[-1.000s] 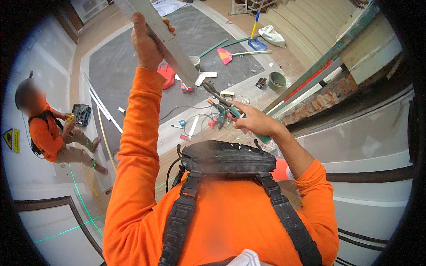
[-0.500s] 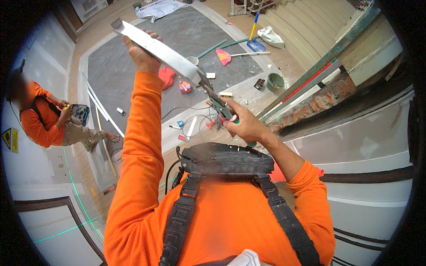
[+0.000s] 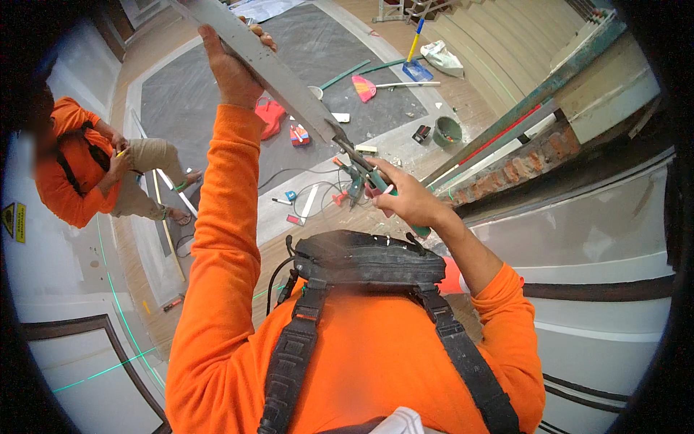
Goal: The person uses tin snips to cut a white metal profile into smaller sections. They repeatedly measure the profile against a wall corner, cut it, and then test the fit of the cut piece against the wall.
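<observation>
My left hand (image 3: 233,76) is raised ahead of me and wraps around a long pale metal strip (image 3: 283,78). The strip slants from the top left edge down toward the middle. My right hand (image 3: 412,197) grips tin snips (image 3: 373,175) with green and pinkish handles. The dark blades meet the strip's near end; whether they bite into it is too small to tell. Over my chest sits a black pouch (image 3: 369,259) on straps.
To the left, another person (image 3: 87,163) in orange stands by the wall. A green bucket (image 3: 447,132), a blue dustpan (image 3: 417,71), a pink broom head (image 3: 363,88), a red bag (image 3: 270,118) and cables lie on the floor ahead. Broken brickwork (image 3: 506,173) edges the right side.
The strip has turned so its flat face shows more, and its far end has moved up and left out of view. The other person has shifted right, lifting a knee.
</observation>
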The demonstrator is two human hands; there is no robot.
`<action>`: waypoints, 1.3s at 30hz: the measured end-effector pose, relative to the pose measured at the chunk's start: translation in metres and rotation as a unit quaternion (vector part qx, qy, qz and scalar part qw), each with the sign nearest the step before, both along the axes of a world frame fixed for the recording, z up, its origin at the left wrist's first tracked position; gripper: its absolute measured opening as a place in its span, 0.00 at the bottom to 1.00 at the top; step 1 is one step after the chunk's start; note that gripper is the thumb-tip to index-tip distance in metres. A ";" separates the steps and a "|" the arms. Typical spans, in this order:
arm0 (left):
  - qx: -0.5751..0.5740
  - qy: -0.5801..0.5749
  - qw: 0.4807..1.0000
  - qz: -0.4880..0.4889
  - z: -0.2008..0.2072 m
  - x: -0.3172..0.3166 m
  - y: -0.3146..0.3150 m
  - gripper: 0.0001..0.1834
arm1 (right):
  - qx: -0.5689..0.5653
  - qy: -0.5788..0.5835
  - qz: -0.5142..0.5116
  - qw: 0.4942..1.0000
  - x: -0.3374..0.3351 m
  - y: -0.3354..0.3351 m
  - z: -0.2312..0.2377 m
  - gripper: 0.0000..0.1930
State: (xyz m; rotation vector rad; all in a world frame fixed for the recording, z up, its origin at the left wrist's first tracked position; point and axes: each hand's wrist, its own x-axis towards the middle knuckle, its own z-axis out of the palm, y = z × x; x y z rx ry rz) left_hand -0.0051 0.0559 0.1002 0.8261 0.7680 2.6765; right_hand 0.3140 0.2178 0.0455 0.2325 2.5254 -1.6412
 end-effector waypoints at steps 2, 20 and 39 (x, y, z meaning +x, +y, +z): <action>-0.004 0.009 1.000 0.001 0.000 0.000 0.001 0.42 | 0.003 -0.001 0.005 1.000 -0.003 0.002 0.001 0.36; -0.171 0.431 0.882 0.089 0.033 0.109 0.040 0.29 | 0.144 -0.122 0.032 0.982 -0.024 0.014 0.031 0.27; -0.061 0.159 0.959 0.224 0.007 0.069 -0.006 0.24 | 0.162 0.015 -0.049 0.985 0.009 0.017 -0.038 0.38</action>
